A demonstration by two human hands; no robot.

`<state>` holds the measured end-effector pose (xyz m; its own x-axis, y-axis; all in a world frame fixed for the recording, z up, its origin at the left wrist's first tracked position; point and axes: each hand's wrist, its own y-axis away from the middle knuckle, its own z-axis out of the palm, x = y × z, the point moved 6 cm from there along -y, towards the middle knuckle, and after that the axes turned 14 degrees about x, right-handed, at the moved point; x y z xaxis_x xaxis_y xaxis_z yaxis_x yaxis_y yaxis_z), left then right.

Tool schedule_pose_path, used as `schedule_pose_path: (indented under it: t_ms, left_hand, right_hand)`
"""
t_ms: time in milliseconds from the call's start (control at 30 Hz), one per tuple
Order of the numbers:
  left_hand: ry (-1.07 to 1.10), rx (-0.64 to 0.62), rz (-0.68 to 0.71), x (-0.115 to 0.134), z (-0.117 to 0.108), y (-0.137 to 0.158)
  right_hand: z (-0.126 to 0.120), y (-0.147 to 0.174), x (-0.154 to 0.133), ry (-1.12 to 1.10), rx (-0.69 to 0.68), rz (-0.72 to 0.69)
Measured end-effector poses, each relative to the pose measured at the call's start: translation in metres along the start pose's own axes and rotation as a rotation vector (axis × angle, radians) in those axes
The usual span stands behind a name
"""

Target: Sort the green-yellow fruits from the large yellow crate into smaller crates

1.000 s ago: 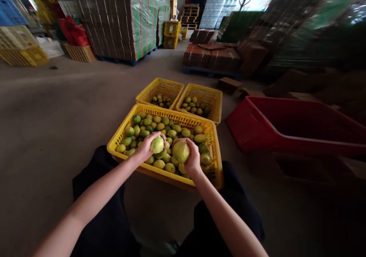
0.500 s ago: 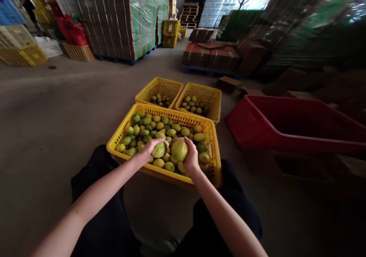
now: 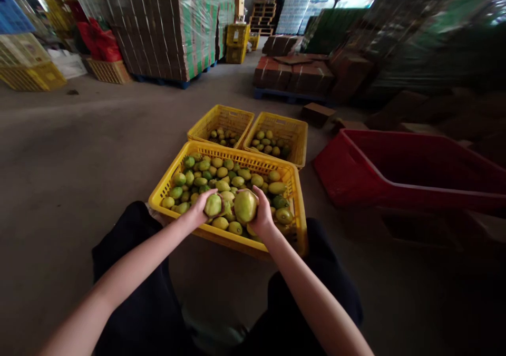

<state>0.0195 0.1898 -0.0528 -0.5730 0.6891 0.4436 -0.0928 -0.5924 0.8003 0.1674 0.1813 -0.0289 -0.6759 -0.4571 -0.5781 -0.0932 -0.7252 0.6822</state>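
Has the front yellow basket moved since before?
No, the front yellow basket hasn't shifted either way; its gap to the red tub looks the same.

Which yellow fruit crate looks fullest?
The near crate, below left hand and right hand; the back-left crate and back-right crate show far less fruit.

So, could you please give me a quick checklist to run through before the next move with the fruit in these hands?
1. Left hand has a secure hold on its fruit: ok, fingers wrap around it.
2. Right hand supports the larger-looking fruit: ok.
3. Front crate lies beneath both hands: ok.
4. Rear left crate and rear right crate have room: ok, bare wall shows above their fruit.
5. Held fruits are unblemished all round: cannot tell, their far sides are hidden.
6. All surfaces of both held fruits visible: not ok.
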Motion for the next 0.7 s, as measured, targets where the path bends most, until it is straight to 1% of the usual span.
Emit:
schedule_pose_path:
  t_ms: [100,200,267,400,467,533,600,700]
  left_hand:
    - [0.127,0.057,0.071,0.020,-0.004,0.011]
    - [0.200,0.062,0.098,0.033,-0.002,0.022]
    - [0.208,0.062,0.079,0.035,0.000,0.026]
    - [0.205,0.098,-0.010,0.035,0.005,0.028]
    - [0.172,0.062,-0.026,0.035,0.010,0.031]
    - [0.109,0.000,-0.002,0.037,0.016,0.034]
    - [0.049,-0.048,0.037,0.039,0.021,0.039]
    - [0.019,-0.087,0.073,0.039,0.026,0.044]
  right_hand:
    - [0.003,-0.001,0.006,0.005,-0.084,0.134]
    - [0.005,-0.003,0.007,0.017,-0.120,0.181]
    - [0.005,-0.004,0.007,0.025,-0.089,0.192]
    - [0.005,-0.004,0.013,0.103,-0.005,0.237]
    - [0.004,-0.004,0.017,0.143,0.013,0.249]
    - [0.002,-0.005,0.018,0.153,0.006,0.238]
    - [0.002,-0.006,0.017,0.133,-0.027,0.218]
    - [0.004,-0.007,0.011,0.065,-0.085,0.179]
